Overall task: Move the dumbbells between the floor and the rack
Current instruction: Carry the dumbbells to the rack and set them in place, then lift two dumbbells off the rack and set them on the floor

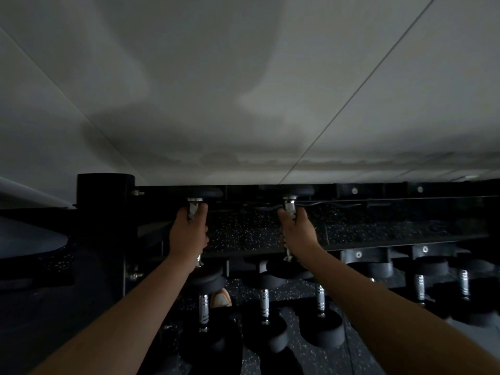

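My left hand [188, 230] is wrapped around the chrome handle of a black dumbbell [195, 203] lying front to back on the top tier of the black rack [405, 197]. My right hand [297, 230] grips the handle of a second dumbbell [290, 202] beside it on the same tier. Each dumbbell's far head sits at the rack's back rail, and its near head shows below my wrist. Whether the dumbbells rest on the rack or hang just above it is hard to tell in the dim light.
A lower tier holds several more black dumbbells [264, 299] with chrome handles, running to the right [420, 286]. A thick black rack post [104, 201] stands at the left. A pale wall [243, 90] rises right behind the rack. Speckled rubber floor [359, 355] and a shoe toe [221, 298] show below.
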